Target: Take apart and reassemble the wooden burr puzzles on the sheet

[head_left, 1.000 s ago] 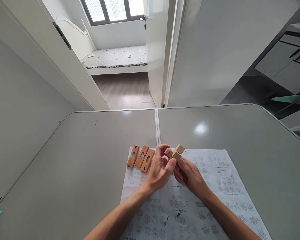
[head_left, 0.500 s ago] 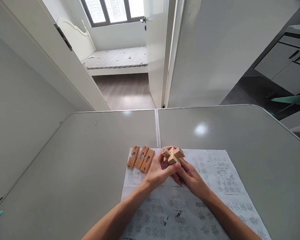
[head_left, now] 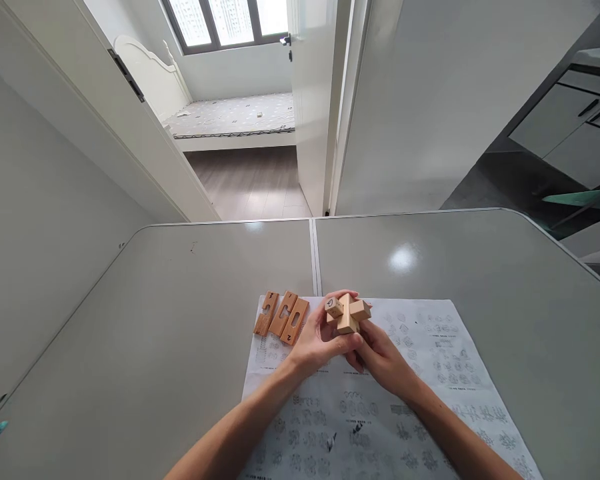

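Note:
A pale wooden burr puzzle (head_left: 347,316) of crossing, interlocked bars is held over the upper part of the printed sheet (head_left: 350,427). My left hand (head_left: 317,340) wraps it from the left, thumb along its near side and fingertips behind it. From the right and below, my right hand (head_left: 380,350) grips it too, its fingers partly hidden by the puzzle and the left thumb. One bar end at the left bears a dark mark. Left of my left hand lie three flat, reddish-brown slotted wooden pieces (head_left: 295,321), side by side and marked with numbers.
The sheet, covered in small line drawings, lies on a grey table (head_left: 220,287) with a seam (head_left: 315,257) down its middle. Beyond the far edge are a wall, an open door (head_left: 315,100) and a bed (head_left: 235,115). A cabinet (head_left: 570,127) stands at the far right.
The burr puzzle has turned slightly in my hands, so its bars point at a different angle and the marked bar end shows more. The slotted pieces have stayed put.

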Demonstrator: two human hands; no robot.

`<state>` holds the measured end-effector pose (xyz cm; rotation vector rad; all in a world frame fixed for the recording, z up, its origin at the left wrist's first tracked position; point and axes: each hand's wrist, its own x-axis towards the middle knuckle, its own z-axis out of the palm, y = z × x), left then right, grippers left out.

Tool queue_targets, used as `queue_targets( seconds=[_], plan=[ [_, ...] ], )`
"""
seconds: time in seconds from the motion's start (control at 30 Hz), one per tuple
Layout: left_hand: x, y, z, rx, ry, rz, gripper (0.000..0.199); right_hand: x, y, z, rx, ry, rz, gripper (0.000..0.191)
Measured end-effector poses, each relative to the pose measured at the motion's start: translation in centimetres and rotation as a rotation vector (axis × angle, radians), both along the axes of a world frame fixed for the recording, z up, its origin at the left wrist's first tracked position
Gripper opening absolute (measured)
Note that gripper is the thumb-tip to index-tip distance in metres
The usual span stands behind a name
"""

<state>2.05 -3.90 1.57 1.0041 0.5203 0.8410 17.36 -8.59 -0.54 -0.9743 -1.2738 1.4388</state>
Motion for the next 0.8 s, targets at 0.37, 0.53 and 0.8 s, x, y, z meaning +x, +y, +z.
queue_targets(
  seconds=[0.37,0.53,0.8],
  plan=[
    [-0.02,-0.34,0.27,-0.011,0.029,-0.004,0.079,0.04,-0.07,0.06,0.037,-0.089,-0.010,0.053],
    [0.12,-0.62,0.27,0.005,0.040,0.051,0.077,0.01,-0.04,-0.26,0.042,-0.083,-0.029,0.048],
    [0.02,-0.78,-0.01,-0.020,-0.006,0.020,0.070,0.18,-0.13,-0.43,-0.003,-0.052,-0.008,0.045]
  ],
)
